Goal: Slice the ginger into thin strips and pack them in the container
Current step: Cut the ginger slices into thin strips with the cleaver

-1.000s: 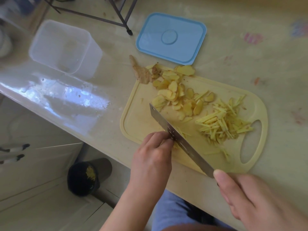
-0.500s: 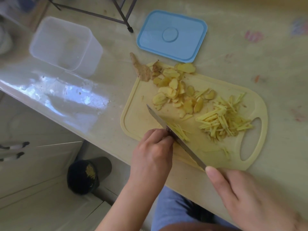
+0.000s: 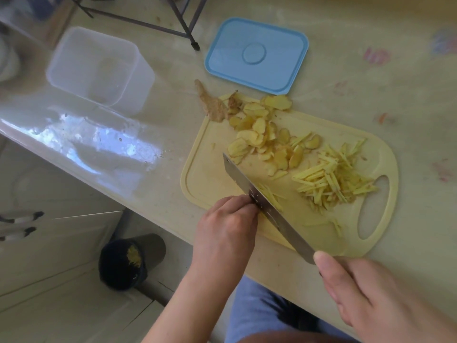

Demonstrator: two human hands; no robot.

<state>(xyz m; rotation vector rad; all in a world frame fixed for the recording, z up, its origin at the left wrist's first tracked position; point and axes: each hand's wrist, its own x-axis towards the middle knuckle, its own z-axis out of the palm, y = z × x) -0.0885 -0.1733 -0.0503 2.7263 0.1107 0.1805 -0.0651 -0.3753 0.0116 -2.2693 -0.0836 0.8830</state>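
While my right hand (image 3: 371,293) grips the knife (image 3: 267,209), blade angled across the yellow cutting board (image 3: 210,169), my left hand (image 3: 227,224) curls over ginger at the blade, slices (image 3: 259,137) and strips (image 3: 331,179) piled beyond, clear container (image 3: 99,68) well apart on the counter.

The cutting board (image 3: 212,154) is pale yellow, the ginger slices (image 3: 257,129) a deeper golden yellow, and the cut strips (image 3: 329,179) brighter yellow. The lid (image 3: 257,54) is light blue; the container (image 3: 99,68) is clear, frosted white. The knife (image 3: 267,209) blade is silver-grey. The bench (image 3: 371,78) is beige (faint pink and red blotches).
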